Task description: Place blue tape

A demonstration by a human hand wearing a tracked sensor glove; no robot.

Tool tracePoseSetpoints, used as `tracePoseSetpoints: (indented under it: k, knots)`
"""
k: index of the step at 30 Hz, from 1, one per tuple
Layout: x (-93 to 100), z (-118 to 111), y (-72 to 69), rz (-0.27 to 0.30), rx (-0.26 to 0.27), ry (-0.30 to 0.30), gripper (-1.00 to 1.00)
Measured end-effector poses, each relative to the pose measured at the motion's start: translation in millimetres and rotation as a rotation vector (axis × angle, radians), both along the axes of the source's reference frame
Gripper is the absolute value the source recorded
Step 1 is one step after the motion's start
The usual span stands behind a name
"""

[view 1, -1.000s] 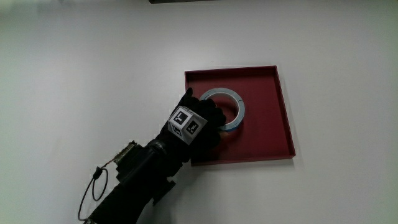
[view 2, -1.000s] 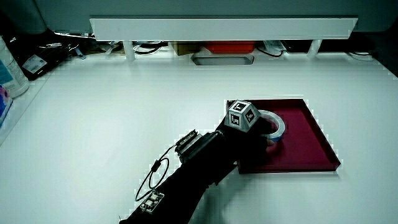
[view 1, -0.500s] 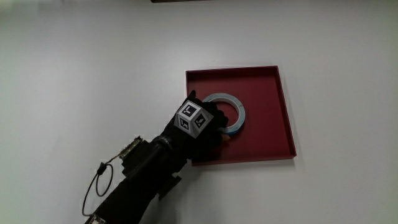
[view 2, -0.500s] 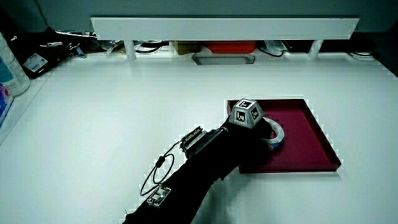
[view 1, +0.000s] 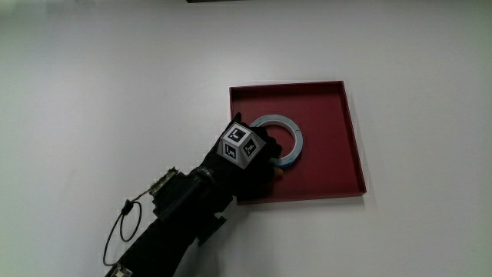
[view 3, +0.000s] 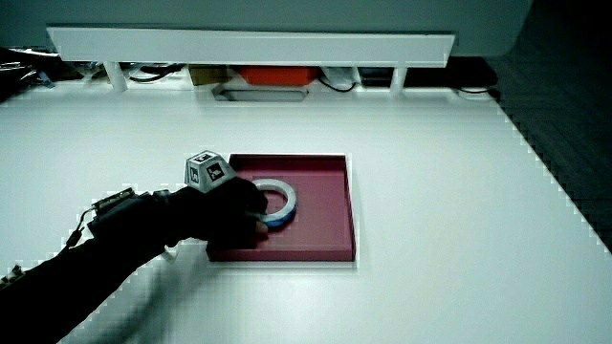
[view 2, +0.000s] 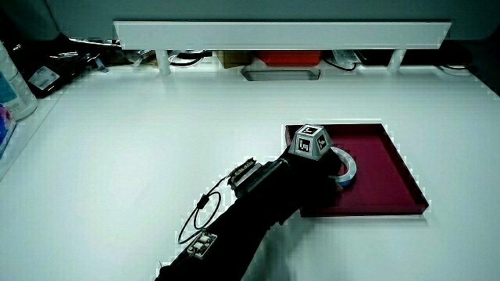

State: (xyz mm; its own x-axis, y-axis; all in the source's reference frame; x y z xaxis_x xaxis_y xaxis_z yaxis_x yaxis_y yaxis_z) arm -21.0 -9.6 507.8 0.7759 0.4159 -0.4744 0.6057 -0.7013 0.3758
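Observation:
A blue tape roll (view 1: 293, 135) lies in the dark red tray (view 1: 330, 165), nearly flat, in the half of the tray nearer the hand. The gloved hand (view 1: 256, 163) rests over the tray's rim, its fingers curled on the part of the roll closest to the person. The patterned cube (view 1: 240, 145) sits on the back of the hand. In both side views the roll (view 2: 350, 166) (view 3: 285, 198) shows past the hand (view 2: 312, 178) (view 3: 236, 210), low on the tray floor (view 2: 383, 181) (view 3: 325, 222). The fingertips are hidden under the glove and roll.
A low white partition (view 2: 281, 35) (view 3: 249, 44) runs along the table's edge farthest from the person, with small items under it. A bottle (view 2: 11, 82) stands at the table's edge in a side view. A wire loop (view 1: 119, 231) hangs from the forearm.
The roll has gone from tilted and raised to lying almost flat on the tray floor. The hand has sunk slightly with it and stays on the roll.

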Motion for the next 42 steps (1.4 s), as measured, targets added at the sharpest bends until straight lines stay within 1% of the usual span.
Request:
tracePoseSetpoints:
  k: [1,5,7,8,9,10,11,12,13,16,17,18,19,20,21,22,23,24,25,26,27,28,29,30,31,32,33,34,35,36,38,40,41,42]
  knots:
    - [0.1,-1.6,0.1,0.000,0.008,-0.002,-0.21]
    - [0.3,0.3,0.2,-0.006,0.002,-0.009,-0.31]
    - [0.7,2.3,0.3,-0.004,-0.002,-0.002,-0.36]
    - [1.4,-0.8,0.1,0.002,0.010,-0.010,-0.38]
    - [1.8,-1.1,0.2,0.003,0.011,-0.013,-0.40]
    - [1.8,1.2,0.2,0.004,0.009,-0.003,-0.43]
    - [1.6,-1.2,0.2,0.005,0.012,-0.012,-0.45]
    - [1.4,-1.1,0.1,0.002,0.005,-0.016,-0.48]
    - [1.3,-3.8,0.3,0.003,0.012,-0.017,-0.50]
    - [-0.4,-0.6,0.9,-0.007,0.012,-0.003,-0.57]
    - [-0.8,-3.8,1.2,-0.007,0.018,-0.012,-0.60]
    - [-1.7,-2.2,1.5,-0.010,0.016,0.001,-0.62]
    - [-2.3,-6.2,1.7,-0.008,0.017,-0.011,-0.64]
    - [-2.9,-8.2,2.1,-0.005,0.023,-0.021,-0.67]
    - [-4.3,-8.1,2.6,-0.005,0.035,-0.007,-0.69]
    - [-6.2,-10.3,2.8,-0.010,0.034,0.001,-0.71]
    - [-7.8,-15.8,3.0,-0.009,0.058,-0.004,-0.74]
    - [-9.8,-16.6,3.3,-0.010,0.069,-0.003,-0.76]
    - [-13.0,-16.8,3.3,-0.019,0.080,0.012,-0.79]
    - [-15.9,-22.8,2.7,-0.026,0.076,0.017,-0.81]
    - [-18.4,-29.7,2.7,-0.032,0.095,0.026,-0.83]
    - [-21.4,-32.1,3.0,-0.030,0.125,0.038,-0.86]
    - [-24.9,-40.4,3.1,-0.035,0.145,0.048,-0.88]
    - [-28.1,-44.9,3.6,-0.050,0.134,0.047,-0.90]
    - [-30.5,-52.1,5.0,-0.050,0.155,0.045,-0.93]
    - [-34.2,-51.1,6.5,-0.051,0.173,0.074,-0.95]
    - [-36.7,-60.5,7.2,-0.045,0.169,0.051,-0.98]
    - [-39.9,-64.0,8.2,-0.036,0.181,0.052,-1.00]
    - [-44.5,-59.9,9.6,-0.051,0.170,0.086,-1.00]
    - [-47.0,-72.5,9.9,-0.033,0.193,0.067,-1.00]
    - [-54.8,-77.9,12.8,-0.046,0.193,0.071,-1.00]
    - [-63.3,-76.1,15.7,-0.068,0.186,0.098,-1.00]
    - [-65.2,-87.7,17.2,-0.060,0.229,0.069,-1.00]
    - [-69.0,-90.3,18.8,-0.069,0.232,0.059,-1.00]
